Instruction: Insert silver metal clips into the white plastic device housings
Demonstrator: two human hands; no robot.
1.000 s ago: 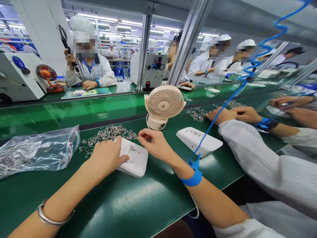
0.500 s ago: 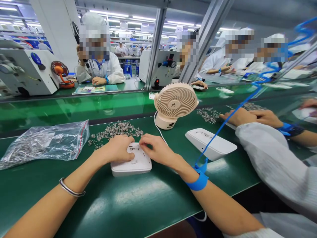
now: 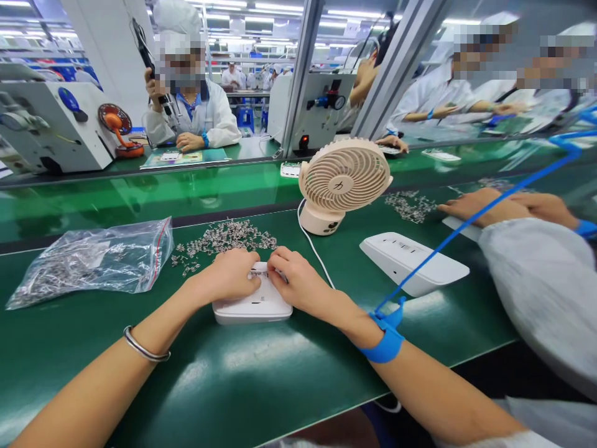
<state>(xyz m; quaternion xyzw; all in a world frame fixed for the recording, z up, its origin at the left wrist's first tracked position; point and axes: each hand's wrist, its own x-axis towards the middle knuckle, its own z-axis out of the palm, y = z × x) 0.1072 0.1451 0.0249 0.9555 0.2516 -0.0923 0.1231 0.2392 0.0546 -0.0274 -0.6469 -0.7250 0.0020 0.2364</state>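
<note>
A white plastic housing (image 3: 254,305) lies flat on the green belt (image 3: 242,379) in front of me. My left hand (image 3: 231,275) rests on its far left corner and presses it down. My right hand (image 3: 296,281) meets it at the housing's far edge, fingertips pinched on something too small to make out. A blue wrist strap (image 3: 385,345) with a coiled blue cord sits on my right wrist, a metal bangle (image 3: 144,348) on my left. A scatter of small metal parts (image 3: 224,238) lies just beyond the housing.
A clear bag of metal parts (image 3: 88,261) lies at the left. A beige desk fan (image 3: 342,183) stands behind the housing, a second white housing (image 3: 413,262) to its right. A co-worker's white sleeve (image 3: 541,280) and hands reach in from the right. More workers sit across the line.
My right hand came down from above the belt onto the housing's far edge. The left hand slid toward it, and both now meet at that edge. The camera view shifted left.
</note>
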